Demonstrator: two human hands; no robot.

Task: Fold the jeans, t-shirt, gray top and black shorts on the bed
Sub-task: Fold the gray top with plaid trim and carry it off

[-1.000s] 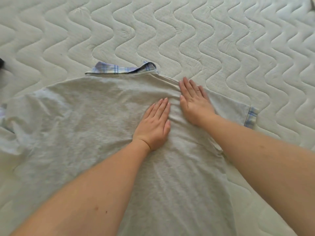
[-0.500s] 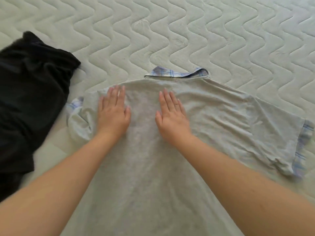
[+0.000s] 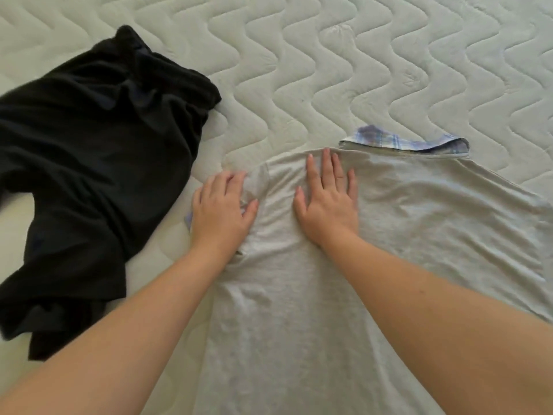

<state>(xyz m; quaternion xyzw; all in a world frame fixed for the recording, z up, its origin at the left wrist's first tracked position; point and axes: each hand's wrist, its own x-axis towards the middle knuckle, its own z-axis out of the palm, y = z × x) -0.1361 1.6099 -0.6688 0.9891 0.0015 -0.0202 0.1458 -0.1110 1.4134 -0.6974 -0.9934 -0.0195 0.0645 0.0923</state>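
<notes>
Where the quilted mattress (image 3: 374,55) fills the view, its pale surface with wavy stitching is seen bare from ten o'clock round to two o'clock. The gray top (image 3: 404,235) is spread flat over the area from the centre toward four and six o'clock, its back upward, with creases running across the side toward three o'clock. The black shorts (image 3: 89,175) are heaped in a crumpled mass at nine o'clock, lying just beside the gray top; whether the two fabrics touch cannot be told. A plaid collar (image 3: 404,143) is seen at the top edge of the gray top, at about one o'clock from the centre. The right hand (image 3: 327,202) is laid palm down on the gray top near the centre, its fingers straight and slightly spread, pointing toward twelve o'clock and reaching the garment's upper edge beside the collar. The left hand (image 3: 221,205) is placed at about nine o'clock from the right hand, over the bunched sleeve at the garment's edge; its fingertips are bent down into the gathered fabric, with the thumb lying on the cloth.
</notes>
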